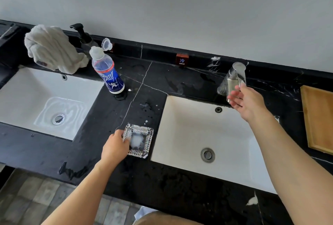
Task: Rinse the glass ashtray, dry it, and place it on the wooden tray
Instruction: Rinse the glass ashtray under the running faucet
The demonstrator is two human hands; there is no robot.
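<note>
1. A person's left hand (115,145) clamps the left rim of a square, cut-glass ashtray (138,141), fingers curled over the edge, thumb side hidden under the hand.
2. The ashtray sits on the black, white-veined marble counter (111,116), just beside the left edge of the right-hand sink, with a patch of milky white liquid pooled in its bowl.
3. The right hand (245,101) reaches to the brushed-metal faucet (234,78) behind the right sink, fingers spread apart and loosely extended along the spout; whether they actually touch the metal cannot be told.
4. The white rectangular right sink (189,131) lies below that hand, its basin bare around a round metal drain.
5. At the far right edge of the counter rests a pale wooden tray (319,116), only partly in view and well apart from the ashtray.
6. Behind the ashtray, between the two sinks, stands a clear plastic bottle with a blue label and flipped-open white cap (108,73), tilted in the wide-angle view.
7. A crumpled white towel (52,48) is heaped at the back of the left sink (23,98), beside a black pump dispenser (82,33).
8. A small brown block marked "COLD" (182,59) sits against the black backsplash, below a plain white wall.
</note>
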